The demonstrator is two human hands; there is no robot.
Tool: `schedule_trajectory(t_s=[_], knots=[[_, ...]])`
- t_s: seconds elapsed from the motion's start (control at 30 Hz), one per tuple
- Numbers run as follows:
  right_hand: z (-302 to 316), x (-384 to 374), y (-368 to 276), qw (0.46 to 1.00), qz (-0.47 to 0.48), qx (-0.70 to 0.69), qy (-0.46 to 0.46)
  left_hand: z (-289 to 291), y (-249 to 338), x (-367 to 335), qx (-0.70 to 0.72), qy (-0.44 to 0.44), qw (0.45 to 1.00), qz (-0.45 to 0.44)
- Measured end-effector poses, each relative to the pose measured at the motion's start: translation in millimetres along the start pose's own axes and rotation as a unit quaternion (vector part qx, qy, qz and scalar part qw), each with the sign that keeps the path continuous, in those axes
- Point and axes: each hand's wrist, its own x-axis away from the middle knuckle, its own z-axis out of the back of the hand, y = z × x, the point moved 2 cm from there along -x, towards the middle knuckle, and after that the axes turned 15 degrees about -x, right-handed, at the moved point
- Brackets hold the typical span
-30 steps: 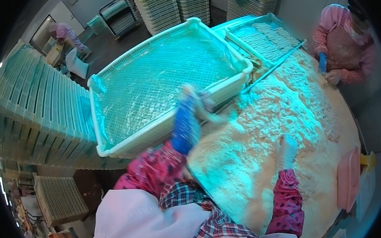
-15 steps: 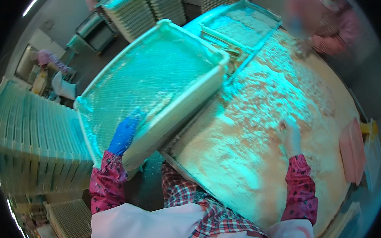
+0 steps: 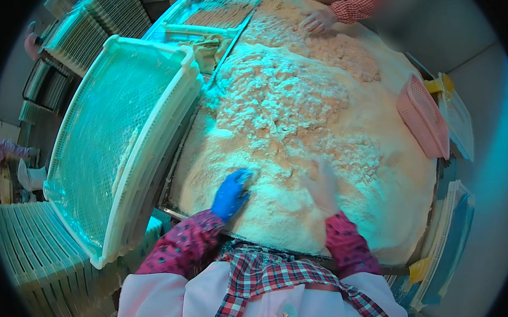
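Blue-gloved left hand (image 3: 231,193) presses flat and open on the crumb heap (image 3: 298,126) near the surface's near edge; the right hand (image 3: 322,184), crumb-coated, rests open just beside it, gripping nothing. White mesh tray (image 3: 119,143) leans tilted along the left edge.

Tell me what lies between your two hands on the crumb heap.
Only loose pale crumbs lie between the blue-gloved left hand and the crumb-coated right hand; the head view shows it.

Crumb heap (image 3: 298,115) covers table (image 3: 428,203); pink basket (image 3: 423,122) alongside.
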Motion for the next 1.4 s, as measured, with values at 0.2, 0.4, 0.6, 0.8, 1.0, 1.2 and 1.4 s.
schedule_trajectory(t_s=[0.2, 0.4, 0.6, 0.8, 1.0, 1.2, 1.4], knots=[[-83, -30, -6, 0.955, -0.076, -0.280, 0.069, -46, 27, -34, 0.066, 0.023, 0.995, 0.068], [7, -50, -48, 0.826, -0.157, -0.525, 0.134, 2, -32, 30, 0.087, 0.087, 0.986, 0.114], [17, -8, -56, 0.967, 0.180, 0.038, -0.177, 27, -30, 22, 0.096, 0.166, 0.972, 0.132], [24, 35, -20, 0.990, 0.046, 0.030, -0.129, 31, 20, 2, -0.133, -0.041, 0.988, -0.070], [-17, 55, 1, 0.978, 0.084, 0.104, -0.162, -14, 9, -17, -0.049, -0.029, 0.997, -0.047], [20, 71, 34, 1.000, -0.015, -0.005, 0.022, -14, 0, -12, -0.001, 0.045, 0.999, -0.021], [34, 62, -11, 0.987, 0.050, 0.150, 0.015, 6, 2, -5, -0.142, -0.019, 0.988, -0.051]])
